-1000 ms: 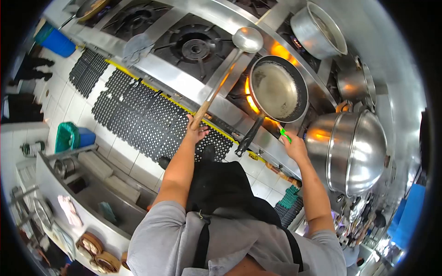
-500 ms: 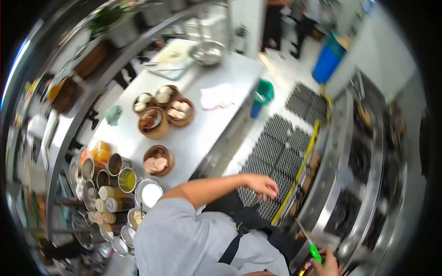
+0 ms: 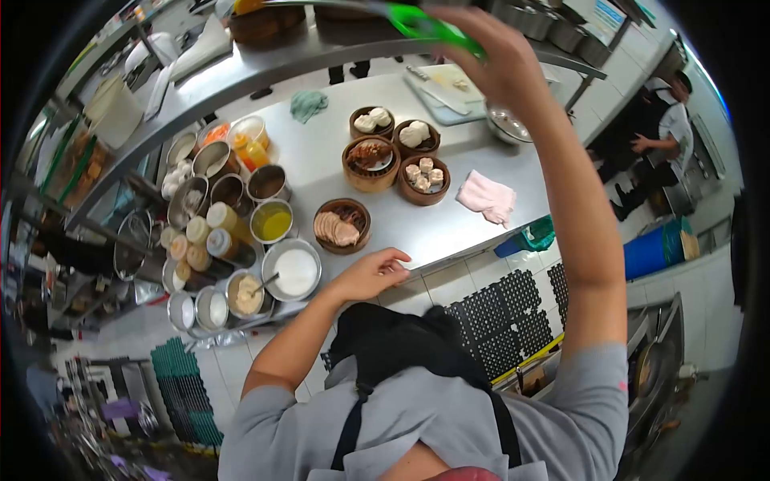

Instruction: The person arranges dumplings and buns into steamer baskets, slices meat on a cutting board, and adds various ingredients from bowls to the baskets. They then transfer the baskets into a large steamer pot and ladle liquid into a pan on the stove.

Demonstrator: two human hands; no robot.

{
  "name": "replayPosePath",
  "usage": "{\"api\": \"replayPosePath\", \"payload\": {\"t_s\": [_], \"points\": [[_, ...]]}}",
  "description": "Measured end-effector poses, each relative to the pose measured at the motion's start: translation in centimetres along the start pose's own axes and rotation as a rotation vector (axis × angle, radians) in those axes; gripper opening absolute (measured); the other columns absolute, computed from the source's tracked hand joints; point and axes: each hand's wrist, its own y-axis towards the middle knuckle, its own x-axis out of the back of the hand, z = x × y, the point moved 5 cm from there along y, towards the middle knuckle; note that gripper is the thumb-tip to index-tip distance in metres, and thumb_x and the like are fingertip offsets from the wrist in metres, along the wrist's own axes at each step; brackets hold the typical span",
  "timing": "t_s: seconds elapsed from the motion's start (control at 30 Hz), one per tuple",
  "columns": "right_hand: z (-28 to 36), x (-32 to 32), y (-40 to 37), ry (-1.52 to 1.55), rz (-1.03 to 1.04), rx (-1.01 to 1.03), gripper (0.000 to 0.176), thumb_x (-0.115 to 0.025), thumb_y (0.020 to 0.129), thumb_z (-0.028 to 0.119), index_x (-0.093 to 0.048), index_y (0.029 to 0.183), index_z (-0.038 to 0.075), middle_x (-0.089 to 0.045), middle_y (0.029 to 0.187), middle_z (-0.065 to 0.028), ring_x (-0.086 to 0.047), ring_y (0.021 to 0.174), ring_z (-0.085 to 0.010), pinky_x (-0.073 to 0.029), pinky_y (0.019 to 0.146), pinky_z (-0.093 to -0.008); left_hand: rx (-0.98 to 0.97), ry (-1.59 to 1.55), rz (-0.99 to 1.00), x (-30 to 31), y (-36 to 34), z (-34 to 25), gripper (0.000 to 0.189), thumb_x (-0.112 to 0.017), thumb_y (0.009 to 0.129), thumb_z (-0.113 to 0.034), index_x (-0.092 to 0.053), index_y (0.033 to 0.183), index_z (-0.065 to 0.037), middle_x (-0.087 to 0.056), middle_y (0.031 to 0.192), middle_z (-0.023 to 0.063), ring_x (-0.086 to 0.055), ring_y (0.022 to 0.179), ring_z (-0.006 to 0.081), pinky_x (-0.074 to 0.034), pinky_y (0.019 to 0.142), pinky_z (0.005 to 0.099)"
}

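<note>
Raised at the top of the view, my right hand [image 3: 501, 56] is closed around a green-handled metal utensil [image 3: 433, 28]. Its thin metal part points left, level with the overhead shelf; its working end is hard to make out. My left hand [image 3: 370, 274] hovers at the table's front edge, fingers loosely stretched, holding nothing. Just beyond it sits a bamboo steamer [image 3: 343, 247] with sliced pale meat. Farther back cluster several more steamers: one with brown saucy food [image 3: 371, 164], one with small dumplings [image 3: 424, 180], and two with white buns [image 3: 417, 136].
A metal shelf [image 3: 321, 50] spans above the steel table [image 3: 385, 228]. Left stand squeeze bottles [image 3: 228, 244], metal pots and a bowl of white powder [image 3: 293, 270]. Right are a pink cloth [image 3: 488, 196], cutting board [image 3: 439, 94] and metal bowl [image 3: 509, 127]. Another person [image 3: 662, 132] stands far right.
The view has swung from the stove side to face the table. My right hand has risen from low by the stove to the shelf, still holding the green-handled utensil. My left hand is now at the table edge.
</note>
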Motion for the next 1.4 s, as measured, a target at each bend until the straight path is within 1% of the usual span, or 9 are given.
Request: {"api": "replayPosePath", "payload": {"t_s": [0.27,0.37,0.47,0.53,0.6,0.8,0.97,1.27,1.4], "points": [[-5.6,-14.3,5.3,0.007,0.400,0.200,0.029,-0.055,0.092,0.022,-0.067,0.113,0.005,-0.066,0.113,-0.0166,-0.059,0.109,-0.0341,-0.045,0.095,-0.0440,0.070,-0.286,-0.560,-3.8,-2.4,5.7,0.032,-0.058,0.096,-0.018,-0.053,0.124,-0.003,-0.068,0.101,0.0079,-0.062,0.082,0.0117,-0.050,0.070,0.0252],[-3.6,-12.2,3.4,-0.221,0.002,0.165,0.039,-0.055,0.093,0.021,-0.057,0.129,0.006,-0.045,0.142,-0.0240,-0.041,0.133,-0.0377,-0.030,0.112,-0.0421,0.106,-0.372,-0.737,-6.1,-3.2,7.5,0.031,-0.059,0.096,-0.020,-0.054,0.122,-0.003,-0.068,0.100,0.0080,-0.063,0.082,0.0134,-0.050,0.069,0.0266],[-1.8,-8.6,-2.0,0.280,-0.475,0.348,0.012,-0.071,0.081,0.004,-0.067,0.093,0.004,-0.067,0.081,-0.0102,-0.063,0.071,-0.0256,-0.049,0.067,-0.0350,0.202,-0.423,-0.899,-8.5,-5.4,8.1,0.029,-0.057,0.097,-0.017,-0.054,0.123,-0.004,-0.068,0.102,0.0098,-0.063,0.082,0.0129,-0.051,0.069,0.0253],[-2.1,-11.6,-8.7,0.639,-0.139,-0.117,0.013,-0.071,0.082,0.004,-0.067,0.095,0.003,-0.067,0.075,-0.0099,-0.062,0.064,-0.0225,-0.050,0.061,-0.0268,0.172,-0.399,-1.032,-10.0,-8.3,8.5,0.027,-0.055,0.098,-0.016,-0.054,0.122,-0.004,-0.068,0.102,0.0109,-0.064,0.081,0.0133,-0.051,0.068,0.0249],[-5.2,-16.8,-14.9,0.494,0.311,-0.360,0.014,-0.062,0.086,0.015,-0.066,0.097,0.007,-0.067,0.079,-0.0131,-0.067,0.075,-0.0303,-0.053,0.069,-0.0411,0.197,-0.411,-1.201,-12.1,-11.7,7.7,0.026,-0.055,0.098,-0.017,-0.054,0.121,-0.003,-0.068,0.100,0.0102,-0.064,0.080,0.0127,-0.051,0.068,0.0248],[-17.9,-25.4,-30.6,0.390,0.651,-0.657,0.029,-0.059,0.082,0.013,-0.064,0.110,0.007,-0.067,0.093,-0.0182,-0.064,0.087,-0.0370,-0.050,0.079,-0.0463,0.329,-0.507,-1.427,-17.1,-17.8,9.3,0.027,-0.052,0.100,-0.020,-0.055,0.120,-0.003,-0.068,0.098,0.0105,-0.065,0.079,0.0142,-0.051,0.068,0.0263],[-18.4,-27.3,-32.2,0.281,0.844,-0.712,0.056,-0.062,0.080,0.016,-0.046,0.133,0.009,-0.063,0.114,-0.0262,-0.060,0.109,-0.0406,-0.048,0.093,-0.0473,0.337,-0.436,-1.373,-15.8,-16.6,8.0,0.027,-0.053,0.100,-0.020,-0.055,0.120,-0.003,-0.068,0.098,0.0100,-0.065,0.080,0.0143,-0.051,0.069,0.0270],[-20.9,-31.3,-33.1,0.321,0.973,-0.514,0.050,-0.057,0.075,0.004,-0.055,0.125,0.000,-0.061,0.119,-0.0266,-0.056,0.116,-0.0421,-0.045,0.098,-0.0455,0.342,-0.332,-1.588,-17.9,-24.1,4.9,0.026,-0.055,0.098,-0.014,-0.054,0.120,0.000,-0.067,0.095,0.0076,-0.063,0.079,0.0120,-0.048,0.068,0.0241],[-21.4,-28.2,-33.0,0.464,0.935,-0.314,0.054,-0.068,0.085,0.031,-0.055,0.124,-0.004,-0.063,0.116,-0.0274,-0.061,0.108,-0.0407,-0.049,0.092,-0.0456,0.304,-0.131,-1.847,-21.2,-33.4,-0.5,0.023,-0.057,0.098,-0.016,-0.056,0.115,-0.001,-0.060,0.082,0.0019,-0.051,0.067,0.0088,-0.042,0.061,0.0231]]}}
